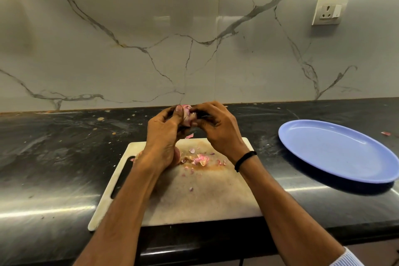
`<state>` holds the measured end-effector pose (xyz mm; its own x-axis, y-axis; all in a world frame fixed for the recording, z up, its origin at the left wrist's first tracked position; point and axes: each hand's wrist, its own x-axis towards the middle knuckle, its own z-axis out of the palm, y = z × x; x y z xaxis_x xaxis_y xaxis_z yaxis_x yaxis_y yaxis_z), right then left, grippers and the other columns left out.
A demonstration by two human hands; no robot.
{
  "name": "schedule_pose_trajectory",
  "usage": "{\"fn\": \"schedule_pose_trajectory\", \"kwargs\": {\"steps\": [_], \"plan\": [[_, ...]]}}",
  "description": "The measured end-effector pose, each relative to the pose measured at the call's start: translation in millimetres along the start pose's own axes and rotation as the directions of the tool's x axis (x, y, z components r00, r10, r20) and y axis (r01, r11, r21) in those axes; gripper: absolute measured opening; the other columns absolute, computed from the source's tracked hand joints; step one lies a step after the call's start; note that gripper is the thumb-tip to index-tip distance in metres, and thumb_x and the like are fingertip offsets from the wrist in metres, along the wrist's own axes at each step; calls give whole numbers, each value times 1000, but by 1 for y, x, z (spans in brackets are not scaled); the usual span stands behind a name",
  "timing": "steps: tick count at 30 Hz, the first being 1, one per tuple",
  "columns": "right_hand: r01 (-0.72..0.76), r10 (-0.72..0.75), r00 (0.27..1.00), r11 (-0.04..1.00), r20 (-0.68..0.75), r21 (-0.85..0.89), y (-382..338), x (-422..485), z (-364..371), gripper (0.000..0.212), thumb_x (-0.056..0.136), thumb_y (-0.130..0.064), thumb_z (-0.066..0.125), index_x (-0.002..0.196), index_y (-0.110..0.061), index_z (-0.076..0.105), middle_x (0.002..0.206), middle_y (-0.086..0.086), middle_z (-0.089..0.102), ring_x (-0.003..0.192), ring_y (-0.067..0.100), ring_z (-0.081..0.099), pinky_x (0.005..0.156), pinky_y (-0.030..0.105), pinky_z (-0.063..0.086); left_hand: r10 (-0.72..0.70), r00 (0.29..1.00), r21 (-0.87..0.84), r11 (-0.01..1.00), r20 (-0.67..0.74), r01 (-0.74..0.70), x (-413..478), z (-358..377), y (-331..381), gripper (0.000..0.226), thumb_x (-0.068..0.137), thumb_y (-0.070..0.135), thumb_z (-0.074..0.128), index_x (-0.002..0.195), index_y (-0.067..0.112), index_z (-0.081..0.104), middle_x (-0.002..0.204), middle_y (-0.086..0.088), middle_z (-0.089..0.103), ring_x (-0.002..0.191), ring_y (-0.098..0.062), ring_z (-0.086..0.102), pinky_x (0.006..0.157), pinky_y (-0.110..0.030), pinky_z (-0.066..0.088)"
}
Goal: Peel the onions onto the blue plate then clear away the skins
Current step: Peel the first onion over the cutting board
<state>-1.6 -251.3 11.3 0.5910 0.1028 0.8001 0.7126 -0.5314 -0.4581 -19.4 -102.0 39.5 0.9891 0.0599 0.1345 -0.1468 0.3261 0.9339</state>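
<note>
We are holding a small pink onion (pixel 187 117) up between both hands, above the far edge of the cutting board (pixel 205 196). Our left hand (pixel 164 134) is curling its fingers round the onion's left side, with the thumb lying up against it. Our right hand (pixel 218 129) is pinching at the top and right side of the onion with bent fingertips; we cannot tell whether they are gripping loose skin or the bulb itself. A black band (pixel 245 161) is sitting on our right wrist.

The board is lying on the dark worktop (pixel 54 147) at its near edge, its handle slot to the left. Pink and papery onion skins (pixel 199 160) are lying scattered on the far half of the board, with one scrap (pixel 189 135) showing just below the onion. A rounded pinkish shape (pixel 177 156) is peeking out beside our left wrist, mostly hidden.

The blue plate (pixel 336 151) is resting on the worktop to the right of the board, well apart from our hands. A stray skin fragment (pixel 385 133) is lying on the worktop just beyond the plate's right side. A wall socket (pixel 328 12) is showing on the marble wall above.
</note>
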Motion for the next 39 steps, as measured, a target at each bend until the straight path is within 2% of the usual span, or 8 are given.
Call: {"fn": "schedule_pose_trajectory", "kwargs": {"steps": [5, 10, 16, 20, 24, 27, 31, 39], "plan": [[12, -10, 999, 998, 34, -56, -1, -1, 0, 33, 85, -11, 76, 116, -9, 65, 113, 8, 61, 102, 21, 62, 91, 31, 57, -16, 999, 34, 999, 36, 15, 1, -2, 0, 24, 97, 25, 57, 114, 11, 68, 107, -10, 72, 95, -23, 73, 74, -31, 61], [44, -37, 998, 986, 50, -162, 0, -3, -1, 37, 87, -5, 73, 122, -5, 63, 114, 13, 60, 101, 22, 60, 91, 19, 48, -20, 998, 65, 998, 53, 16, 0, -2, 1, 27, 95, 25, 59, 115, 11, 70, 106, -10, 73, 96, -23, 73, 78, -33, 61], [51, -37, 996, 981, 77, -188, 0, -4, -1, 35, 89, -3, 69, 124, -4, 61, 116, 13, 59, 103, 17, 56, 90, 9, 41, -27, 999, 31, 999, 34, 26, -2, -1, 1, 15, 93, 23, 61, 100, 16, 72, 93, -5, 75, 84, -17, 74, 68, -25, 60], [74, -58, 995, 976, 83, -204, 1, -5, 2, 15, 90, 1, 66, 105, -2, 63, 107, 10, 57, 91, 9, 51, 79, 4, 44, -53, 999, 0, 999, 15, 53, -1, -2, 2, 17, 93, 23, 61, 100, 12, 72, 88, -5, 75, 74, -14, 75, 62, -22, 59], [20, -17, 999, 993, 27, -119, 0, -3, 3, 15, 88, -5, 71, 99, -2, 61, 101, 8, 58, 87, 10, 52, 79, 7, 47, -67, 998, -48, 997, 6, 67, -1, -2, 4, 18, 93, 24, 63, 99, 10, 72, 92, -10, 75, 74, -16, 75, 60, -23, 58], [-38, 38, 999, 999, 6, -35, -5, -1, 2, 27, 87, -7, 73, 110, -5, 59, 110, 7, 59, 95, 11, 57, 86, 10, 49, -64, 998, -58, 996, 0, 64, -1, -2, 4, 19, 93, 25, 63, 100, 10, 72, 94, -10, 75, 74, -16, 75, 59, -21, 57], [-57, 58, 998, 998, -34, 36, -6, 1, 1, 28, 92, -8, 67, 120, -8, 64, 117, 5, 59, 101, 1, 58, 92, 11, 47, -52, 999, -36, 998, -16, 52, 0, -1, 4, 22, 91, 24, 64, 105, 10, 73, 99, -10, 75, 90, -21, 74, 65, -23, 59], [-43, 44, 992, 999, -120, 11, -1, 1, 2, 11, 91, -3, 66, 100, -5, 73, 100, 0, 62, 92, 2, 58, 85, 11, 50, -16, 1000, 73, 997, 1, 15, 0, -1, 1, 20, 91, 21, 64, 107, 11, 72, 101, -9, 74, 93, -21, 72, 71, -26, 61]]}}
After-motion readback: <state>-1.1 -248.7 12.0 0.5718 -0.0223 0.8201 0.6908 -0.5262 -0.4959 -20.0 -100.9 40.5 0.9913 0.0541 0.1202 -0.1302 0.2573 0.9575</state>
